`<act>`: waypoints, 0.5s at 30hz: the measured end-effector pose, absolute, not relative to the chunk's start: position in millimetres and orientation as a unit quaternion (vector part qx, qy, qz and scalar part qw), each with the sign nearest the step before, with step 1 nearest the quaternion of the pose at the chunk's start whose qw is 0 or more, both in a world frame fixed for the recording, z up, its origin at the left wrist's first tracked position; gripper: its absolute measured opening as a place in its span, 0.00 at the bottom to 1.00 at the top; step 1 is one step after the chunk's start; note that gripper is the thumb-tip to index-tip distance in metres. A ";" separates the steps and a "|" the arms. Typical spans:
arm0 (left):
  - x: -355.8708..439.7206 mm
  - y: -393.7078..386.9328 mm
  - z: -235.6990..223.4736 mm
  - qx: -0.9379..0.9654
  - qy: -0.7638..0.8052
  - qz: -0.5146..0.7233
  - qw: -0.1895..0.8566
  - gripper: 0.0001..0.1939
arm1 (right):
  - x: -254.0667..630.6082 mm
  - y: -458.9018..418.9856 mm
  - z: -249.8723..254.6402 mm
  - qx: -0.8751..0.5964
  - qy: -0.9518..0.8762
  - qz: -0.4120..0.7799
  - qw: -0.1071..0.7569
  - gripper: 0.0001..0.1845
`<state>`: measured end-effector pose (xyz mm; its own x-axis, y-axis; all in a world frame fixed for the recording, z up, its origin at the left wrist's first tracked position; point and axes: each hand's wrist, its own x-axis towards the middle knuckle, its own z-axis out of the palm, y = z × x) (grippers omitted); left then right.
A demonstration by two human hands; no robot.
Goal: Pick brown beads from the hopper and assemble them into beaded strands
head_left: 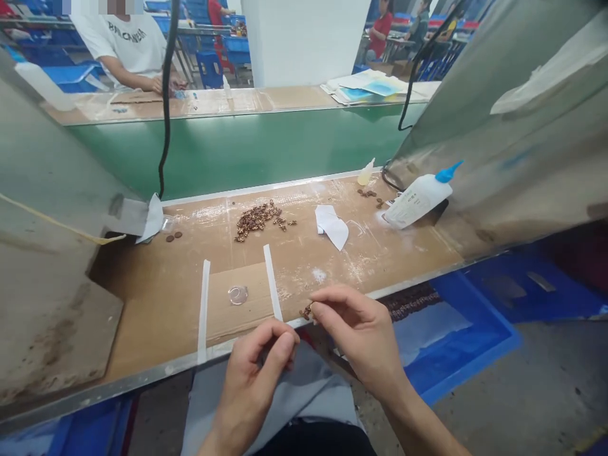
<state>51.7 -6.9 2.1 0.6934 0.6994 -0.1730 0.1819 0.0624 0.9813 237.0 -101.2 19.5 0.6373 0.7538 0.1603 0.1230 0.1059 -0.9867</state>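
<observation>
My right hand [356, 329] pinches a small brown-and-gold bead-like piece [306, 311] between thumb and fingertips, just over the table's front edge. Its exact kind is too small to make out. To its lower left, my left hand [261, 367] is closed, thumb pressed against the curled index finger; whatever lies in it, if anything, is hidden. Beyond the hands is a taped cardboard patch [237, 278] with a small clear round dish [238, 294] on it. Farther back lies a pile of similar brown-and-gold pieces [256, 220].
A folded white paper [332, 227] lies right of the pile. A white glue bottle with blue tip [418, 201] leans at the right, near a small dropper bottle [366, 172]. Below the table's right side sits a blue bin [494, 345]. Across the green divider, a person [128, 50] works.
</observation>
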 end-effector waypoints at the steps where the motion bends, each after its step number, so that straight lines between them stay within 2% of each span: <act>1: 56.8 -8.4 4.8 0.653 0.326 0.198 0.654 0.25 | 235.1 -103.1 22.5 -0.619 -0.346 0.252 0.659 0.04; 15: 92.2 -29.5 10.5 0.628 0.313 0.209 0.681 0.24 | 247.3 -123.7 26.5 -0.591 -0.267 0.305 0.698 0.03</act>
<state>92.2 -29.5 10.5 0.7169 0.6778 -0.1636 0.1074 0.1244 0.9864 247.3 -123.7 26.5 0.6715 0.7409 0.0130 -0.1094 0.1165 -0.9871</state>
